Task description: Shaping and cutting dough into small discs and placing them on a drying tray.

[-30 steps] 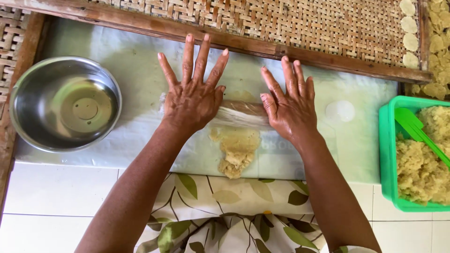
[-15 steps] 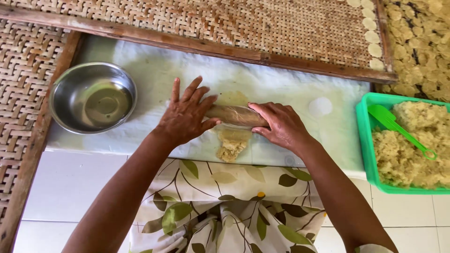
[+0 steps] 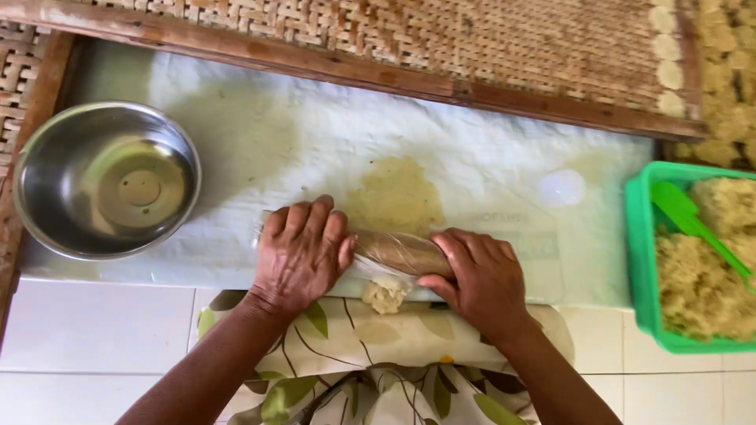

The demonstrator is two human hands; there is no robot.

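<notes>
My left hand and my right hand both grip a brown rolling pin wrapped in clear plastic. It lies crosswise at the near edge of a pale plastic sheet. A lump of yellowish dough shows just under the pin, between my hands. A flattened, greasy dough patch marks the sheet just beyond the pin.
A steel bowl stands at the left on the sheet. A green tub at the right holds crumbly dough and a green spatula. A woven tray with a wooden frame lies beyond, with round dough discs. Floral cloth covers my lap.
My hands went from flat with fingers spread on the pin to curled around it. The pin rolled back toward me, leaving only a small lump of dough visible under it.
</notes>
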